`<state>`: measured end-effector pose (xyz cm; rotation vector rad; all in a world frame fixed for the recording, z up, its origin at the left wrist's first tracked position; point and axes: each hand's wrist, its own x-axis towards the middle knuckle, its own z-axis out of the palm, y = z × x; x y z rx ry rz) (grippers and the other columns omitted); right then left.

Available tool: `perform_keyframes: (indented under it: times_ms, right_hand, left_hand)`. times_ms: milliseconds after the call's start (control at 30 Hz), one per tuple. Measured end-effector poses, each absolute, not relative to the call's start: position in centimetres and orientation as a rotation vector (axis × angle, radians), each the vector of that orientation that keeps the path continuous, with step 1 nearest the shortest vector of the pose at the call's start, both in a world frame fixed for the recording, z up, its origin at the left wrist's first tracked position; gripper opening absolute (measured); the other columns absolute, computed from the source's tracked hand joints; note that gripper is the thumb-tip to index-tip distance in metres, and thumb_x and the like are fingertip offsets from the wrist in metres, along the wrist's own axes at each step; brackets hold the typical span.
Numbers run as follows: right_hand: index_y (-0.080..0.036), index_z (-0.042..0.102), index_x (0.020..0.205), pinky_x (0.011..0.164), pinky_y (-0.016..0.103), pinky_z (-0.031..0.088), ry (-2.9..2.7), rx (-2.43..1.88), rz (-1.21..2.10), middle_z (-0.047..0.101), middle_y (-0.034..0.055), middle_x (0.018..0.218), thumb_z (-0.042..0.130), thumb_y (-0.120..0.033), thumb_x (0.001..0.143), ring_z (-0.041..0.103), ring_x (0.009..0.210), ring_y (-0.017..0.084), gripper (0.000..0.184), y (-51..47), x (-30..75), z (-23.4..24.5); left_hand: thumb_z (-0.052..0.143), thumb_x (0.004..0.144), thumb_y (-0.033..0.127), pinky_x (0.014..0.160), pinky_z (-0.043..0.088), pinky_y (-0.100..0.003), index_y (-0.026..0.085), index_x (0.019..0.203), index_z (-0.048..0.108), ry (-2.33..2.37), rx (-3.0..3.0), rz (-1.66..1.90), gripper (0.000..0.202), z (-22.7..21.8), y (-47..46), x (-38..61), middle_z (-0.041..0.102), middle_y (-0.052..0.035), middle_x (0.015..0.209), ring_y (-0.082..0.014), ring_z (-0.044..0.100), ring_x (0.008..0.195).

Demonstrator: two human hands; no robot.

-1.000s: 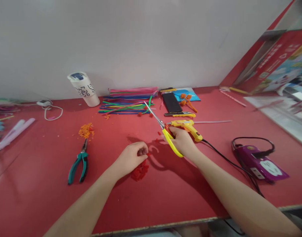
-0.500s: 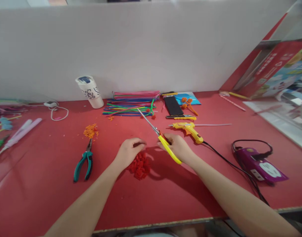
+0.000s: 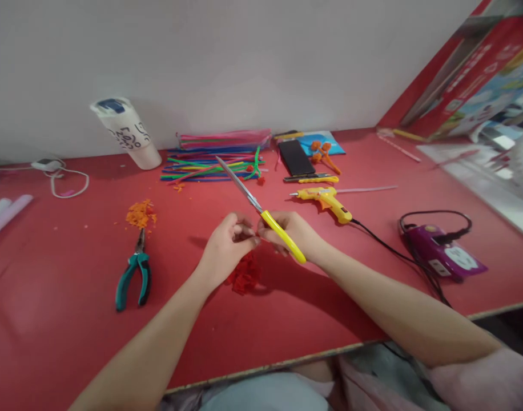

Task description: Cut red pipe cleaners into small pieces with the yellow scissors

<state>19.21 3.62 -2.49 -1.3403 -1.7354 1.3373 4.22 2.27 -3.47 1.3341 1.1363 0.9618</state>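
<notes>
Red tabletop (image 3: 73,257), pale wall (image 3: 253,63), right hand (image 3: 303,231) gripping scissors (image 3: 282,236), left hand (image 3: 222,248) curled, contents unclear

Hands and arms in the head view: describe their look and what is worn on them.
The left hand and right hand are gloveless, with no ring, watch or bracelet showing. The left forearm and right forearm are uncovered. A pale pink fabric sleeve, without visible markings, shows near the right elbow; no sleeve shows on the left.
</notes>
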Motion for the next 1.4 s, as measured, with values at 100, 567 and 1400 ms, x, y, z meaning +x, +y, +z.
perform_keyframes:
  times_ms: [100, 567, 1400]
  right_hand:
    - [-0.016, 0.047, 0.064, 0.041, 0.018, 0.027, -1.730, -1.328, 1.297, 0.038, -0.0098, 0.043, 0.050, -0.021, 0.064, 0.036, 0.038, 0.005, 0.006, 3.7, 19.3, -2.6]
    - [-0.015, 0.047, 0.062, 0.042, 0.019, 0.028, -1.774, -1.346, 0.895, 0.044, -0.0044, 0.052, 0.052, -0.029, 0.067, 0.041, 0.046, 0.007, 0.015, 4.3, 19.7, -2.3]
    - [-0.017, 0.046, 0.086, 0.044, 0.025, 0.016, -2.572, -1.628, 0.328, 0.057, 0.0037, 0.055, 0.034, -0.053, 0.080, 0.052, 0.046, 0.018, 0.039, 3.3, 22.3, -3.2]
  left_hand:
    - [0.061, 0.063, 0.015, 0.067, 0.045, -0.028, 0.015, 0.076, 0.055, 1.152, 1.319, 0.942, 0.014, -3.8, 2.5, 4.4, 0.059, 0.0008, 0.065, -0.0137, 0.058, 0.067]
    - [0.060, 0.062, 0.014, 0.053, 0.041, -0.024, 0.018, 0.064, 0.066, 1.180, 1.617, 0.920, 0.007, -1.9, 4.2, 5.2, 0.059, 0.0011, 0.055, -0.0104, 0.051, 0.050]
    - [0.063, 0.067, 0.019, 0.061, 0.044, -0.022, 0.016, 0.073, 0.060, 1.154, 0.806, 1.386, 0.007, -3.5, 4.1, 3.6, 0.063, 0.0013, 0.064, -0.0090, 0.056, 0.060]
